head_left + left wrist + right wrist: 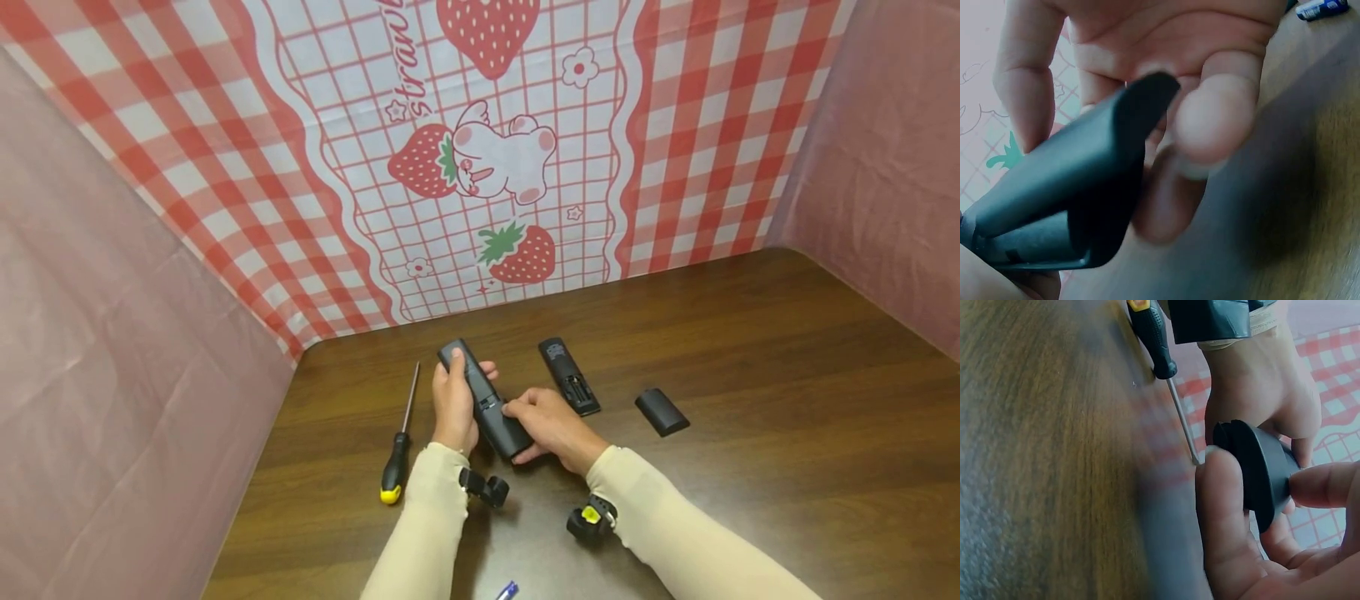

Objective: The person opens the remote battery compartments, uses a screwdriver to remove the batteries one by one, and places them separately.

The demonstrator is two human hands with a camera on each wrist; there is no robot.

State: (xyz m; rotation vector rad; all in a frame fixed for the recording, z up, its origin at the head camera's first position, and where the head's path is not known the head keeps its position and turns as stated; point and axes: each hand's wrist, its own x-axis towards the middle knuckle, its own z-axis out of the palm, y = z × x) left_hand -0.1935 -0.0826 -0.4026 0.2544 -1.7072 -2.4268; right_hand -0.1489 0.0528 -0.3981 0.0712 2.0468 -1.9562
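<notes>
Lying beyond both hands, loose cover (pixel 662 412), head view only

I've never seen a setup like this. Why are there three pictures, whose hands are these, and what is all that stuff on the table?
No machine here: a person works with bare hands and wears three cameras. The wide picture comes from the head, looking down; the two close, blurry ones come from small cameras strapped at each wrist.

The left hand grips a black remote control, and the right hand pinches its near end. On the dark wooden table lie a screwdriver with a black and yellow handle, a second remote with its battery bay open, and a loose black cover. A small blue and white thing at the near edge is too cut off to name.
</notes>
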